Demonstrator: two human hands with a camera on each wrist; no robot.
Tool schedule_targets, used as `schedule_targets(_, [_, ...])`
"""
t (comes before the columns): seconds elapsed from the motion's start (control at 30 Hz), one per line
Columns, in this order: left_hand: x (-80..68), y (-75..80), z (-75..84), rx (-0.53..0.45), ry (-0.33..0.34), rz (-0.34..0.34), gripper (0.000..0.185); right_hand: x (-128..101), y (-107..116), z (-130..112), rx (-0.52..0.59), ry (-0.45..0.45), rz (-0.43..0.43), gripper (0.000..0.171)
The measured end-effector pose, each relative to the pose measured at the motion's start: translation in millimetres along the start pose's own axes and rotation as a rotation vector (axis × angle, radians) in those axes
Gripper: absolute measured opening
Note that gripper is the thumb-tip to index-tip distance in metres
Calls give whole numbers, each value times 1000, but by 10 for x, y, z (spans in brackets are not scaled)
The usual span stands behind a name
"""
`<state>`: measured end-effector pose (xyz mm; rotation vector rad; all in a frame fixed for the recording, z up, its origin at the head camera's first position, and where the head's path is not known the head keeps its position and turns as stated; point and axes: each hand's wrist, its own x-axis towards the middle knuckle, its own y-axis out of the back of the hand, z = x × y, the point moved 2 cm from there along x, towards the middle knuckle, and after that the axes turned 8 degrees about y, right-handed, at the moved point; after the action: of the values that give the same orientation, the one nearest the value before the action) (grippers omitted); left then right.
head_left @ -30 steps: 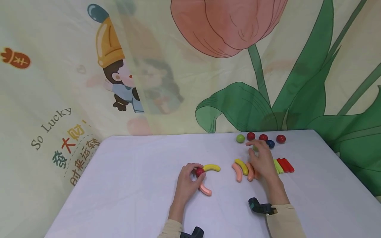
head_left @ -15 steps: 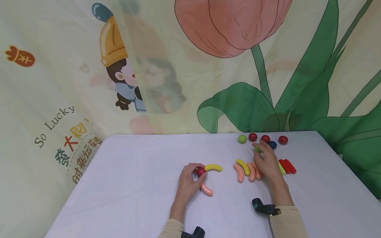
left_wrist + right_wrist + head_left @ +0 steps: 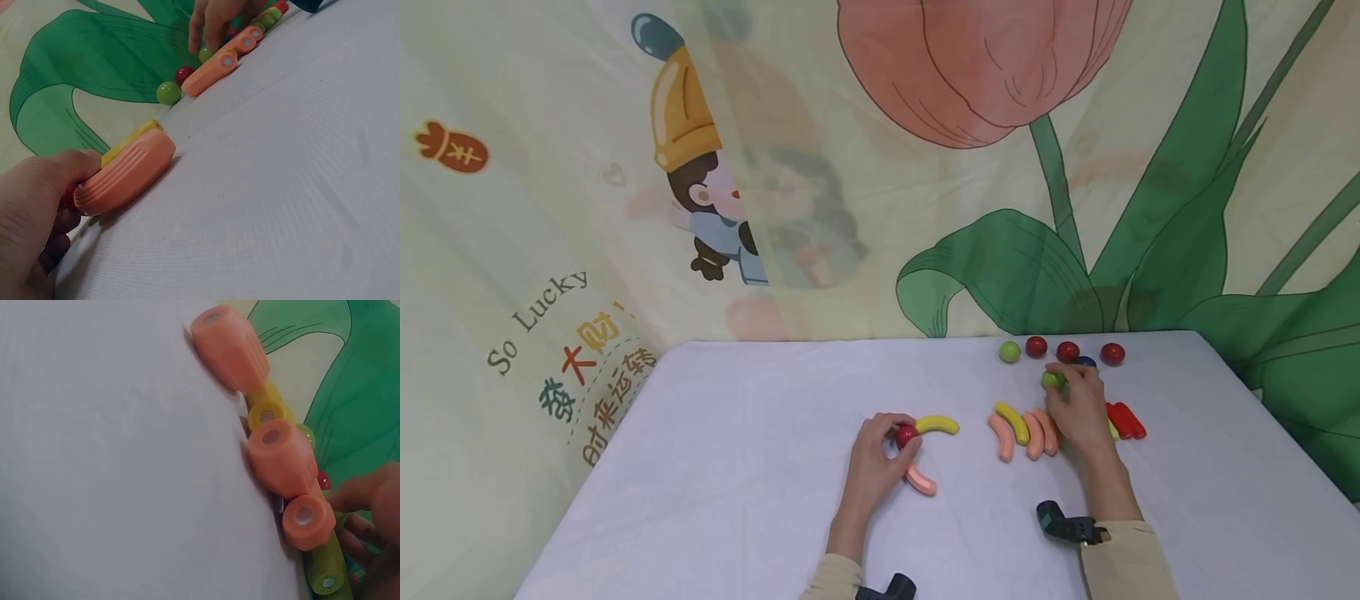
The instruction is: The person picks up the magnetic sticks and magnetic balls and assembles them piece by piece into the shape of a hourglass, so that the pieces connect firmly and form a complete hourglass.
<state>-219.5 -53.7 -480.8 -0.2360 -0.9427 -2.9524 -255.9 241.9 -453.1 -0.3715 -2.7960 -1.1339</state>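
Green glossy ball [image 3: 1051, 380] sits pinched in the right hand's [image 3: 1078, 412] fingertips, near the table's [image 3: 737, 467] far right corner, just before the row of loose balls [image 3: 1036, 346]. The left hand [image 3: 874, 462] pinches a dark red ball [image 3: 906, 434] mid-table, between a yellow curved tube piece [image 3: 937, 424] and a pink one [image 3: 919, 481]. Judging by this, a firm pinch should keep either round bead from rolling. The backdrop cloth [image 3: 535, 275] reads "So Lucky" above Chinese characters.

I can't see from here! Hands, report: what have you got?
Left hand grips red ball. Right hand pinches green ball. Curved pieces beside it, nothing blocking.
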Motion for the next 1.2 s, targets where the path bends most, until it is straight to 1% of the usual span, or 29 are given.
schedule_targets(0.17, [0, -5, -2, 2, -7, 1, 24, -1, 11, 14, -1, -24, -22, 46])
schedule_targets(0.33, [-3, -7, -7, 3, -7, -1, 24, 1, 1, 45, -16, -52, -14, 48])
schedule_targets(0.63, [1, -3, -1, 6, 10, -8, 24, 4, -14, 90, -23, -123, 43, 37])
schedule_targets(0.8, [4, -4, -12, 3, 18, -13, 24, 11, -17, 80, -15, -126, 60, 42])
schedule_targets(1.0, [3, -4, -28, 3, 19, -11, 24, 11, -24, 75, -27, -132, 36, 47])
schedule_targets(1.2, [4, -2, -16, 6, 27, -9, 24, -4, -9, 62, -14, -96, 30, 48])
